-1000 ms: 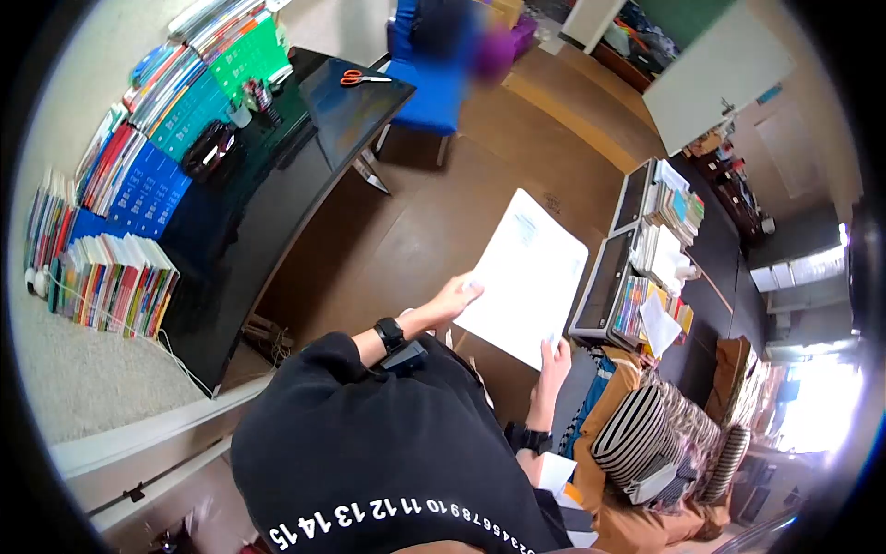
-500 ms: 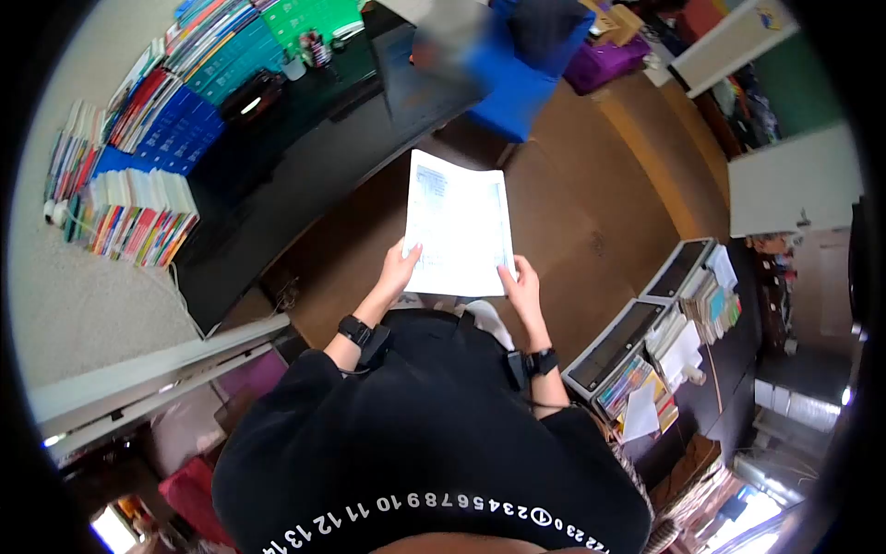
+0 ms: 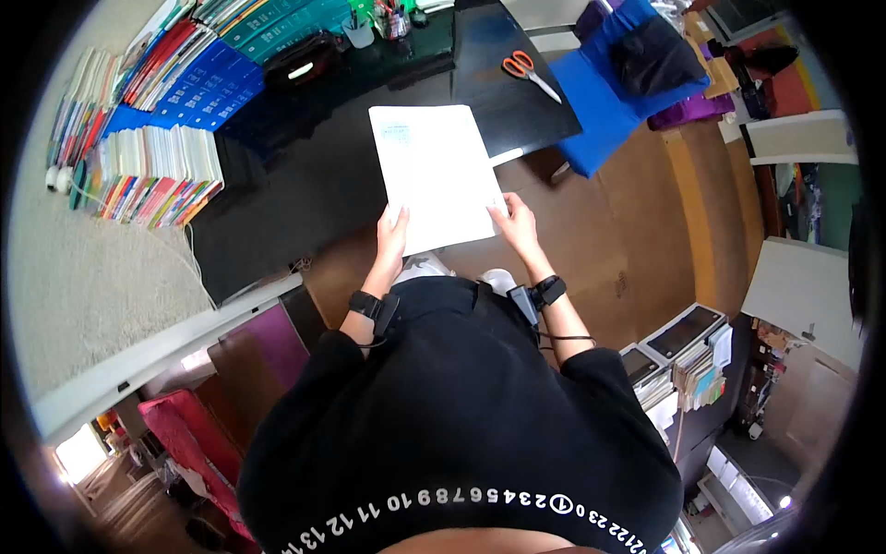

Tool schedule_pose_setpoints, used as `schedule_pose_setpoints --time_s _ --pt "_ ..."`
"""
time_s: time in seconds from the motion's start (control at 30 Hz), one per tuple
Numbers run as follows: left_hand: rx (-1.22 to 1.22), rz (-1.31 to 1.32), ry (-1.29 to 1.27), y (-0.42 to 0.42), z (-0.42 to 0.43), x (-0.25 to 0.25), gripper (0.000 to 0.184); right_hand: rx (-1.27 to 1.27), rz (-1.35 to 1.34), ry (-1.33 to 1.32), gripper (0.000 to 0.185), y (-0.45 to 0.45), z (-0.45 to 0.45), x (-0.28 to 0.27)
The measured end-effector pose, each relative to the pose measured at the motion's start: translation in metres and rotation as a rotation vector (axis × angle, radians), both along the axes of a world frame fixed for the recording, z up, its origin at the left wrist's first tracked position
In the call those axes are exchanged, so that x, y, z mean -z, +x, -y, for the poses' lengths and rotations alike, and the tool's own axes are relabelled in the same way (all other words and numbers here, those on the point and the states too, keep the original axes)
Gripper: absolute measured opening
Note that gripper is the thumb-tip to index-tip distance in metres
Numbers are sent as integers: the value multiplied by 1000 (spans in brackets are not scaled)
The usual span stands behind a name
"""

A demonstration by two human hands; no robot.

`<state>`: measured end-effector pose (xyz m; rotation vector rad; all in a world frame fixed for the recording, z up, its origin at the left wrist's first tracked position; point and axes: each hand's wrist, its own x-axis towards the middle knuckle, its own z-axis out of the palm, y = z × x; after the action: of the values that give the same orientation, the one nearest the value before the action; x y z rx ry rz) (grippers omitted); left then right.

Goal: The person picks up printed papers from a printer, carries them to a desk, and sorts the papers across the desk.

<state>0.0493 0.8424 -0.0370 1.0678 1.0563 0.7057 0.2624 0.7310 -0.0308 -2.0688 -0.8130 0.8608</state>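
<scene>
White printed paper (image 3: pixel 441 175) is held out in front of my body, with a small block of faint text near its upper left corner. Whether it is one sheet or several I cannot tell. My left hand (image 3: pixel 391 236) grips the lower left edge, thumb on top. At the lower right edge my right hand (image 3: pixel 517 227) pinches it the same way. The far part of the paper is over the black desk (image 3: pixel 305 185). Scissors (image 3: pixel 520 65) with orange handles lie on the desk beyond it.
Rows of books (image 3: pixel 152 175) and blue file boxes (image 3: pixel 208 88) line the desk's left and back. A black case (image 3: pixel 305 60) and a pen cup (image 3: pixel 358 33) stand there too. A blue chair (image 3: pixel 595 102) is at the desk's right end. Stacked papers (image 3: pixel 699 374) stand to my right.
My view has turned, and the paper is now nearer the desk, partly over it. It looks flatter than before. Both hands keep their grip. The scissors and the chair now show clearly.
</scene>
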Motion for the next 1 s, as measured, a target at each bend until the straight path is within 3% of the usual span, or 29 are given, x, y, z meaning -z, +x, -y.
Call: schedule_pose_setpoints --time_s 0.1,0.17,0.3,0.43,0.67,0.7,0.87,0.93,1.0 --pt "39 3 -55 3 -41 4 37 -17 125 -45 34 2 -47 5" --pt "38 -69 53 5 -76 14 38 -74 164 -103 35 9 -85 8" --pt "84 -51 -59 0 -112 33 38 -158 303 -221 36 6 -129 10" --pt "3 -171 -63 2 -118 80 37 -267 346 -354 32 4 -158 43" --pt "-128 -7 -373 -4 -98 155 50 -491 375 -606 30 8 -164 98" --pt "-165 -106 -403 -4 -99 158 50 -511 404 -577 30 12 -163 99" --pt "-287 -33 -536 0 -102 152 44 -564 424 -542 36 38 -157 121" --pt "-298 -118 -531 1 -105 154 40 -493 432 -566 32 49 -163 104" --pt "-325 -147 -441 4 -107 164 36 -383 530 -426 30 76 -156 109"
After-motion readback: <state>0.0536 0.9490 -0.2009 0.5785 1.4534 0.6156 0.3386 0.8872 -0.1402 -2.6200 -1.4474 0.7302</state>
